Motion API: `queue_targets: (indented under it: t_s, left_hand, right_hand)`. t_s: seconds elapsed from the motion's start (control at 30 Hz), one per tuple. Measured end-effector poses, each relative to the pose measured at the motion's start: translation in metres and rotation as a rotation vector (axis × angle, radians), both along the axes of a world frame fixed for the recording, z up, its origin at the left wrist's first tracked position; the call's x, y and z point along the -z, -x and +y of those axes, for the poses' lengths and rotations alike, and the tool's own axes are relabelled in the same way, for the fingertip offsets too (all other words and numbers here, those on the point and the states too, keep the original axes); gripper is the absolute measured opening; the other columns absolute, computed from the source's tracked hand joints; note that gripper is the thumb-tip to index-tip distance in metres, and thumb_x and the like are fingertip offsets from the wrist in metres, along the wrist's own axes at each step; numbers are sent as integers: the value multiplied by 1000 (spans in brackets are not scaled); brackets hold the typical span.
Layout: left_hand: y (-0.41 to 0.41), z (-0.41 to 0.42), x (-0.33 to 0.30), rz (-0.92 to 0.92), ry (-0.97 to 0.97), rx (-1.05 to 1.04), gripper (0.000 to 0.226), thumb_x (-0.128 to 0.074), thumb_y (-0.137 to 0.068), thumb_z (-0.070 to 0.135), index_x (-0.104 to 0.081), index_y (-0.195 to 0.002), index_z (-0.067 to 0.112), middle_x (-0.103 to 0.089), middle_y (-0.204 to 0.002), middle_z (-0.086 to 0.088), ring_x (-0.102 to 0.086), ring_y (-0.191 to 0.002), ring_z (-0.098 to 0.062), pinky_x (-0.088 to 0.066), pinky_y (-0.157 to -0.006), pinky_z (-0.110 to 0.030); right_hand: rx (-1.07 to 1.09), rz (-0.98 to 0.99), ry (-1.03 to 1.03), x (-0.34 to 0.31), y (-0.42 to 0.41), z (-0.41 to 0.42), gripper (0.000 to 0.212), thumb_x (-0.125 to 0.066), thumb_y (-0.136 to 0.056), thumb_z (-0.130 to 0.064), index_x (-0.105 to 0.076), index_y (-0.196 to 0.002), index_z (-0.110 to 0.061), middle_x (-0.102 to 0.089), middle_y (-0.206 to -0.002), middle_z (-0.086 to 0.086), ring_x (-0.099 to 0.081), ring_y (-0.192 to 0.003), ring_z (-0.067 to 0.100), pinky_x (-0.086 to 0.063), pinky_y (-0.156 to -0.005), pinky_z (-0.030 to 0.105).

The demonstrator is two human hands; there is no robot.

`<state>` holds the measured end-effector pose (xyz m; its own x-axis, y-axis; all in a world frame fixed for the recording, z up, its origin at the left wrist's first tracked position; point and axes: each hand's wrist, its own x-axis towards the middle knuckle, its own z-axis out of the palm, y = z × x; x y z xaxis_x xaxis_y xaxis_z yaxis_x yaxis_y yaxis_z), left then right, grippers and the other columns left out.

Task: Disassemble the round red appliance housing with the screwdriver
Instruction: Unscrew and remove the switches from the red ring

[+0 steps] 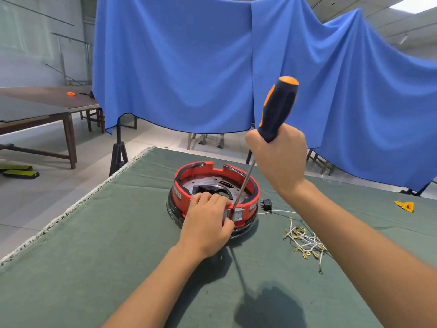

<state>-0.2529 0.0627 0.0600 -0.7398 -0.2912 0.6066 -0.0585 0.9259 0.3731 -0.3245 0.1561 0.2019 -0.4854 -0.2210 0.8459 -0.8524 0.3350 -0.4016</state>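
The round red housing point(201, 172) stands open side up on the green cloth, with a metal plate and a black part inside it. My left hand point(208, 223) grips its near rim, fingers curled over the edge and thumb against the outer wall beside a grey metal clip point(237, 215). My right hand point(280, 157) grips the black and orange screwdriver point(276, 110) by the lower handle. The shaft slants down to the left and its tip meets the near rim just above the grey clip, next to my left fingers.
A loose bundle of white wires with brass terminals point(305, 242) lies right of the housing, and a small black plug point(267, 204) sits by its right side. A yellow scrap point(405, 205) lies far right. The table's left edge point(78, 202) runs diagonally. A blue curtain point(189, 67) hangs behind.
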Motion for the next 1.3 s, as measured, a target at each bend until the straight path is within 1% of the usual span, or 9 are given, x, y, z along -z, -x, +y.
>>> queue_targets:
  t_s: [0.27,0.43,0.6,0.73,0.83,0.97,1.07,1.2,1.3]
  left_hand:
    - [3,1,2,2,-1,-24,25,-54,-81,22,-62,-103,17,-64,-103,3,-49,-98,-17,-29,-98,-29]
    - [6,-1,1,13,-14,-45,13,-57,-76,18,-65,-86,16,-66,-88,1,-52,-85,-19,-37,-95,-30]
    - [7,-2,4,28,-33,-43,16,-58,-74,16,-64,-89,15,-64,-89,2,-50,-88,-19,-30,-94,-26]
    - [5,-2,5,49,-16,-26,28,-59,-75,18,-64,-103,15,-64,-100,2,-49,-97,-18,-25,-95,-26]
    - [3,-3,3,51,-9,-11,31,-54,-76,24,-63,-105,16,-63,-101,3,-47,-97,-17,-22,-93,-24]
    - [0,-1,3,23,6,-22,30,-53,-77,26,-63,-104,17,-64,-101,2,-48,-98,-18,-23,-92,-26]
    - [0,0,4,8,60,-45,31,-50,-81,29,-63,-107,18,-65,-102,2,-52,-98,-20,-25,-93,-28]
    - [-2,0,3,-29,107,-54,34,-48,-83,30,-62,-113,21,-65,-104,4,-55,-99,-21,-26,-93,-30]
    - [-3,0,3,-28,127,-60,30,-51,-82,27,-64,-108,22,-66,-102,5,-57,-96,-22,-28,-91,-30]
  right_hand:
    - [92,98,-272,-3,5,-46,42,-58,-76,-30,-28,-50,-16,-30,-42,-3,-26,-41,13,-21,-45,25]
    - [90,77,-369,-7,17,-65,38,-57,-79,-34,-35,-53,-17,-35,-47,-4,-32,-43,13,-21,-46,25]
    - [78,15,-392,-10,18,-66,36,-58,-79,-34,-37,-54,-18,-38,-48,-4,-35,-44,13,-23,-46,26]
    - [71,-85,-216,-11,19,-41,38,-57,-75,-33,-36,-48,-17,-37,-43,-6,-33,-43,12,-26,-47,25]
    - [78,-161,-25,-14,21,-14,34,-50,-66,-36,-34,-48,-13,-37,-44,-3,-31,-45,17,-26,-48,27]
    - [-7,-273,176,-7,27,21,34,-51,-69,-38,-38,-51,-12,-46,-51,11,-50,-56,31,-41,-54,38]
    - [-27,-382,327,6,33,45,32,-55,-72,-37,-49,-53,-12,-51,-46,-4,-51,-50,15,-43,-56,36]
    - [9,-550,611,37,44,68,21,-60,-77,-27,-58,-66,-9,-56,-43,-16,-49,-42,-2,-39,-49,12]
    - [108,-715,748,65,50,79,19,-61,-81,-21,-55,-63,-18,-56,-41,-19,-48,-39,-5,-39,-52,17]
